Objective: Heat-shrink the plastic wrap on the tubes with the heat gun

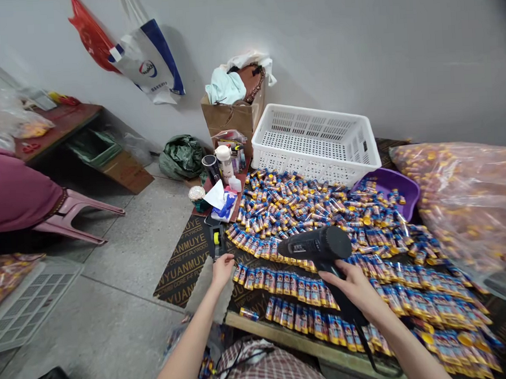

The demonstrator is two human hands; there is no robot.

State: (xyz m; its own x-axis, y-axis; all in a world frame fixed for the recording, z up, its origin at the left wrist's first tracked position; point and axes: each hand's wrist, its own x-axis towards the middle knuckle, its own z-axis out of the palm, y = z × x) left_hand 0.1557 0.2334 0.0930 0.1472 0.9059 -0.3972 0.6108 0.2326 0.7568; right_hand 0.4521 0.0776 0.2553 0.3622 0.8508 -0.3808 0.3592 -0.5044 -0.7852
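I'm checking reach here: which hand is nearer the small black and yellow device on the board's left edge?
Left. The left hand has its fingers right at the black and yellow device; the right hand grips the heat gun, well off to its right.

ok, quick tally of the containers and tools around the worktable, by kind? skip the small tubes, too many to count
Black heat gun, in the right hand: 1
White plastic basket: 1
Purple scoop tray: 1
Cardboard box: 1
Black-and-yellow device at the left hand: 1
Total: 5
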